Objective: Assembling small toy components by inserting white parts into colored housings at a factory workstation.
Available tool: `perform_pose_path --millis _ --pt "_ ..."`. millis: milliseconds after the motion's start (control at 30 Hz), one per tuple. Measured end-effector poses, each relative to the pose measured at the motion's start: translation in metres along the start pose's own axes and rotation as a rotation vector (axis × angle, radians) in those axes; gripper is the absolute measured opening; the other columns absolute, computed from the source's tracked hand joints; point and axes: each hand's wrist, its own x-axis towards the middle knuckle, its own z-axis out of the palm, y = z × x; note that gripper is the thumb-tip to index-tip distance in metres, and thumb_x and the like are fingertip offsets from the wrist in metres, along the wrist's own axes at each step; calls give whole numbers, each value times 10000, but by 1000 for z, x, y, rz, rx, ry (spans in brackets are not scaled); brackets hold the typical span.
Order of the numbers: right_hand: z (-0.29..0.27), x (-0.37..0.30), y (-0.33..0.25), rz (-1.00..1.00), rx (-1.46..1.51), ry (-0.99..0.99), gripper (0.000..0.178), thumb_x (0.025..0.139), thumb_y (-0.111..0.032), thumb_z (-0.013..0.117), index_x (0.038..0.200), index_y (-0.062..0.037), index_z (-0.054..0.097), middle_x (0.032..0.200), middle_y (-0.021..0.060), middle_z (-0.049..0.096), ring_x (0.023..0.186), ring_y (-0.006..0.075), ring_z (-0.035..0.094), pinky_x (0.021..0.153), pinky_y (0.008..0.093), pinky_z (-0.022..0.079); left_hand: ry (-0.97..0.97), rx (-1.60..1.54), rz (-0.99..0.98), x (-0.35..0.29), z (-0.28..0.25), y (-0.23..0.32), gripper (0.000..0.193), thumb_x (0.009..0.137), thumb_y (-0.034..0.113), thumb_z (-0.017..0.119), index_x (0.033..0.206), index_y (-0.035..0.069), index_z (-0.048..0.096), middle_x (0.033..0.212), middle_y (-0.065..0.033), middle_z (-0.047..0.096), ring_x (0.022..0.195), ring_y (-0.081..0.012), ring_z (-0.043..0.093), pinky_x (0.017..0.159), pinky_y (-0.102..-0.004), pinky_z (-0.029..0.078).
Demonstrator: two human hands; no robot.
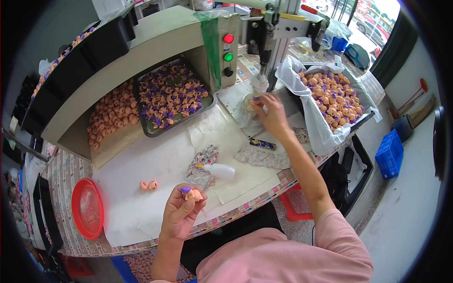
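Observation:
My left hand point(179, 218) pinches a small peach-coloured toy figure point(191, 193) with a purple part, just above the table's front edge. My right hand point(272, 115) reaches forward to the plastic-wrapped tip of an upright press point(260, 84). Its fingers are closed at the tip, where a small purple toy part point(256, 98) shows; the fingers hide most of it. Two round peach toy heads point(148, 186) lie on the white table paper point(127, 207) to the left of my left hand. A white squeeze bottle point(220, 170) rests on a flowered cloth point(204, 159) between my hands.
A dark tray point(213, 104) of peach-and-purple parts and a pile of heads point(113, 113) sit under the beige machine point(165, 33). At right stands a plastic-lined bin point(317, 137) of similar pieces. A red basin point(74, 207) lies left; a dark tube point(263, 144) lies near my right forearm.

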Motion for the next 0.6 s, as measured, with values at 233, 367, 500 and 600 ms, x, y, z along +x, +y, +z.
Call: perform_pose_path --millis 233,367,500,600 --pt "-70 -6 0 12 164 146 228 761 -64 719 965 -9 635 968 123 651 898 266 634 764 360 500 22 56 19 7 13 -5 339 840 112 702 1136 76 540 1097 -75 575 950 -168 610 812 -269 545" --pt "-134 -1 70 155 -64 322 236 794 -109 695 1006 -13 655 1008 140 661 938 275 640 808 353 492 119 101 17 14 17 -4 319 855 74 675 1146 79 544 1118 -62 565 961 -144 606 821 -252 543" --pt "-170 -10 113 191 -180 250 282 820 -136 675 1083 -33 664 1074 150 663 990 286 634 878 358 475 92 161 31 41 41 4 291 875 58 649 1144 65 540 1112 -49 558 963 -138 604 836 -239 538" --pt "-180 -18 106 155 -143 234 276 820 -129 675 1079 -35 669 1094 146 660 1002 272 632 878 341 478 58 325 18 78 67 8 220 904 56 614 1110 32 542 1042 -38 568 946 -129 595 859 -243 512"
